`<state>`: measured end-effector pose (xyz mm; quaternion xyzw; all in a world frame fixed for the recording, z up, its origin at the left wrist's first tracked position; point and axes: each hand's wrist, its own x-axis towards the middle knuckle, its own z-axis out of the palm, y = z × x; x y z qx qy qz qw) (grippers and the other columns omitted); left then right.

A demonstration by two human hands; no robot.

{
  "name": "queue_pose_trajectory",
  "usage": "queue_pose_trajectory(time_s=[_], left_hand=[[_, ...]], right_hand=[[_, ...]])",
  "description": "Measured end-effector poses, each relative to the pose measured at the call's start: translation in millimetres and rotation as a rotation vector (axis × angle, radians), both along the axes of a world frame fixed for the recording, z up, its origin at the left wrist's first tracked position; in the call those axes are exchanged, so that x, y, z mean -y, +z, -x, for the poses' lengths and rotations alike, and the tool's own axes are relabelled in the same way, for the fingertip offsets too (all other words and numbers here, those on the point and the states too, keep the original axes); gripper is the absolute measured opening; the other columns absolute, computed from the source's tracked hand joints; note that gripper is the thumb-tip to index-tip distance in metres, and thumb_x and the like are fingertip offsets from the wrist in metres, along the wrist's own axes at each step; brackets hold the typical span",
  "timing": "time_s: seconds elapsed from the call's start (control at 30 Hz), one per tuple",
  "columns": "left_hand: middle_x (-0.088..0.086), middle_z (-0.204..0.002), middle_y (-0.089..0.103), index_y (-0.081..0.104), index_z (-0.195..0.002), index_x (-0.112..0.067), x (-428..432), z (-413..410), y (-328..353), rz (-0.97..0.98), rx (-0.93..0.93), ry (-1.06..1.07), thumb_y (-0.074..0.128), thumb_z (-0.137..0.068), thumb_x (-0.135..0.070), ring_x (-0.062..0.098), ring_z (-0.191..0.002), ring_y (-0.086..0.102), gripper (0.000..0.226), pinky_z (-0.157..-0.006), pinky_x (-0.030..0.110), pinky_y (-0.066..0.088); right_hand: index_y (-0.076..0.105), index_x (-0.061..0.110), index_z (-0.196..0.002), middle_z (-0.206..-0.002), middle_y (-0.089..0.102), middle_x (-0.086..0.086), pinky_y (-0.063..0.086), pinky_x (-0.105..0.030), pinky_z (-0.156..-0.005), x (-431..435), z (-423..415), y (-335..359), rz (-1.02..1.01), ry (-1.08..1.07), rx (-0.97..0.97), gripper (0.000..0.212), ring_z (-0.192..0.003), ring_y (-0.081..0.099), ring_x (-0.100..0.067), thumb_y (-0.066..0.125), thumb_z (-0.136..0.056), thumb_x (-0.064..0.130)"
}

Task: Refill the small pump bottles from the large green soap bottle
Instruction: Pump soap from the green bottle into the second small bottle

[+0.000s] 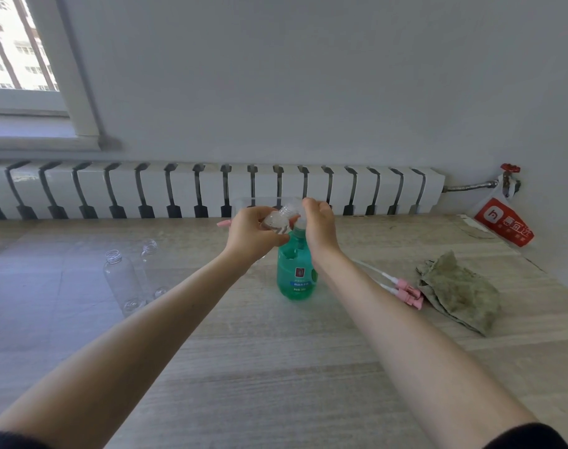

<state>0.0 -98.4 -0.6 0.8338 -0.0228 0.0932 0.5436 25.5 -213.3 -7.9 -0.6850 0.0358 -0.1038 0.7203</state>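
The left hand (248, 233) grips a tilted small clear bottle (277, 222) just above the green soap bottle (296, 277); the right hand (319, 228) curls over the latter's pump.

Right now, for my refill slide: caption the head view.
Left hand holds a small clear bottle by the green soap bottle, right hand on its pump; two empty bottles stand nearby.

Your soap bottle (296, 270) is green, its label band (298, 283) blue. Pump heads (406, 291) are pink; the cloth (460, 294) appears mottled olive.
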Motion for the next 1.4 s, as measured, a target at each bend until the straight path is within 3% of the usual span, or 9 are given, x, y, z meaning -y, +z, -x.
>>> queue_pose_trajectory(time_s=[0.2,0.33,0.47,0.57,0.77,0.97,1.17,1.4], left_hand=[[0.002,-0.098,0.069,0.065,-0.108,-0.01,-0.1,0.1,0.7,0.016,-0.009,-0.015,0.078,-0.071,-0.003,0.017,-0.091,0.066,0.04,-0.083,0.033,0.054],[-0.001,-0.094,0.067,0.066,-0.108,-0.01,0.2,-0.1,1.6,0.025,-0.017,-0.02,0.078,-0.071,-0.002,0.016,-0.091,0.065,0.04,-0.084,0.032,0.054],[-0.001,-0.093,0.067,0.066,-0.108,-0.01,0.9,0.8,1.6,0.024,-0.017,-0.021,0.078,-0.071,-0.001,0.016,-0.091,0.065,0.039,-0.084,0.033,0.054],[-0.001,-0.092,0.067,0.066,-0.108,-0.009,0.7,1.3,1.9,0.031,-0.018,-0.029,0.077,-0.072,-0.001,0.013,-0.087,0.065,0.039,-0.081,0.03,0.054],[-0.002,-0.091,0.068,0.066,-0.108,-0.01,-0.8,1.7,3.0,0.044,0.001,-0.03,0.077,-0.071,-0.001,0.01,-0.085,0.065,0.039,-0.073,0.022,0.051],[0.002,-0.095,0.069,0.066,-0.109,-0.009,-1.0,1.3,1.3,0.039,0.0,-0.025,0.078,-0.071,-0.002,0.014,-0.087,0.066,0.041,-0.08,0.028,0.054],[-0.002,-0.092,0.065,0.064,-0.112,-0.008,-1.6,2.6,2.6,0.037,-0.012,-0.028,0.077,-0.072,0.0,0.011,-0.084,0.063,0.043,-0.076,0.024,0.05],[-0.006,-0.087,0.064,0.064,-0.108,-0.011,-2.1,2.9,1.6,0.03,-0.014,-0.028,0.077,-0.072,-0.002,0.01,-0.084,0.063,0.039,-0.077,0.026,0.051]], right_hand=[[0.048,0.011,-0.09,-0.076,0.052,-0.004,0.042,-0.026,-0.064,-0.6,-2.5,-6.0,0.009,-0.017,0.008,0.023,-0.068,0.053,-0.013,0.048,-0.091,0.035],[0.051,0.013,-0.1,-0.085,0.059,-0.004,0.046,-0.034,-0.076,-2.0,-1.1,-4.9,0.004,-0.022,-0.022,0.036,-0.077,0.058,-0.015,0.046,-0.092,0.048],[0.047,0.021,-0.097,-0.087,0.056,0.002,0.044,-0.037,-0.085,-2.8,-0.7,-4.0,0.034,-0.054,-0.044,0.034,-0.083,0.055,-0.011,0.043,-0.092,0.054],[0.046,0.024,-0.088,-0.085,0.056,0.001,0.044,-0.037,-0.083,-3.1,-0.7,-3.9,0.022,-0.054,-0.043,0.029,-0.083,0.057,-0.014,0.045,-0.091,0.052],[0.048,0.015,-0.1,-0.086,0.056,-0.004,0.044,-0.028,-0.069,-2.3,0.2,-2.1,-0.003,-0.035,-0.031,0.03,-0.077,0.056,-0.013,0.048,-0.091,0.044],[0.049,0.014,-0.099,-0.086,0.054,-0.005,0.044,-0.03,-0.071,-3.9,-1.1,-2.7,0.02,-0.045,-0.021,0.026,-0.078,0.055,-0.015,0.049,-0.091,0.038],[0.045,0.014,-0.096,-0.075,0.048,0.003,0.04,-0.024,-0.064,-3.2,1.2,-0.4,0.03,-0.046,0.014,0.013,-0.066,0.05,-0.008,0.044,-0.093,0.027],[0.046,0.015,-0.095,-0.075,0.048,0.002,0.04,-0.026,-0.066,-4.0,0.5,-3.0,0.053,-0.051,-0.007,0.016,-0.068,0.049,-0.01,0.045,-0.092,0.031]])
